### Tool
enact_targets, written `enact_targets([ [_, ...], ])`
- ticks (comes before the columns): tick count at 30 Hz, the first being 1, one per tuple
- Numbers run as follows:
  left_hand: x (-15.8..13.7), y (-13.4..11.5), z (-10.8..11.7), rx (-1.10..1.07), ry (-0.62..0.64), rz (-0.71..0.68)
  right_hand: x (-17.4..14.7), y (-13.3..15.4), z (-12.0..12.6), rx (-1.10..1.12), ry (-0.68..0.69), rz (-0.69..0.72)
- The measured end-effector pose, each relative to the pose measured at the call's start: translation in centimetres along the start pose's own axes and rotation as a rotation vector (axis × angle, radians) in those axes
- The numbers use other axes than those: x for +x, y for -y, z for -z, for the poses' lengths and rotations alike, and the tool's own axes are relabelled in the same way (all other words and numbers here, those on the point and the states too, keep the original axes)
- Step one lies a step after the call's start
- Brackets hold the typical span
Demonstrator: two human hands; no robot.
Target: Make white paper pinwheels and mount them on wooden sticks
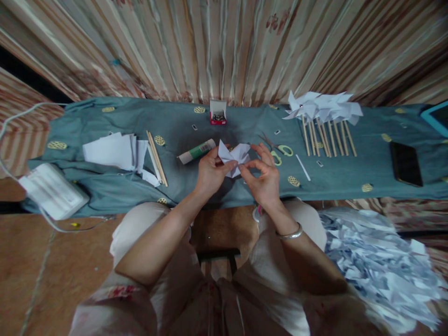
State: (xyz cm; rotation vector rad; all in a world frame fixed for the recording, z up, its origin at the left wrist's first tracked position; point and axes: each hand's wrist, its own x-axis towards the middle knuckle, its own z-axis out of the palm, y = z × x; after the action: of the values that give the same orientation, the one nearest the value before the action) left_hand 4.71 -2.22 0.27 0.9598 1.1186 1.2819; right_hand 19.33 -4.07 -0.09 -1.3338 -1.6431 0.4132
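A folded white paper pinwheel (235, 156) is held up over the cloth between both hands. My left hand (212, 171) grips its left side, thumb across the front near the centre. On the right, my right hand (262, 173) pinches the pinwheel's lower right part with thumb and forefinger, the other fingers raised. Just left of the hands lies a green and white glue stick (196, 151). Scissors with pale green handles (280, 151) rest beyond my right hand, beside a thin white paper strip (303, 167). An opened small box of metal pins (218, 114) stands behind the pinwheel.
Finished pinwheels (322, 106) on sticks lie at the back right, near a black phone (406, 163). Left are stacked paper sheets (108, 150), loose wooden sticks (157, 158) and a white corded power box (54, 191). A large heap of white paper pieces (381, 266) sits low right.
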Motion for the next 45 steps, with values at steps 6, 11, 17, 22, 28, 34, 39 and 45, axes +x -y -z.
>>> enact_targets([
  [6,0.2,0.3,0.2,0.035,0.012,-0.02,0.0,-0.1,0.0,0.015,0.006,0.006],
  [11,0.2,0.5,0.2,0.024,0.021,-0.039,0.0,-0.1,0.0,0.028,0.006,-0.007],
  [17,0.2,0.5,0.1,0.037,0.009,-0.034,0.0,0.1,-0.1,0.006,0.002,0.007],
  [22,0.5,0.6,0.2,-0.003,-0.021,-0.007,-0.1,0.2,0.0,-0.009,0.016,0.01],
  [28,0.8,-0.1,0.5,-0.073,-0.083,0.006,0.0,0.6,0.7,0.002,-0.008,0.046],
  [34,1.0,-0.7,0.8,-0.164,-0.083,0.046,0.6,0.1,1.9,0.115,-0.066,-0.101],
  [39,0.7,-0.8,0.7,-0.172,-0.075,0.089,1.1,-0.9,1.4,0.486,0.014,-0.404],
  [45,0.2,-0.7,0.2,-0.144,-0.016,0.081,1.7,-0.6,0.6,0.735,0.137,-0.575],
])
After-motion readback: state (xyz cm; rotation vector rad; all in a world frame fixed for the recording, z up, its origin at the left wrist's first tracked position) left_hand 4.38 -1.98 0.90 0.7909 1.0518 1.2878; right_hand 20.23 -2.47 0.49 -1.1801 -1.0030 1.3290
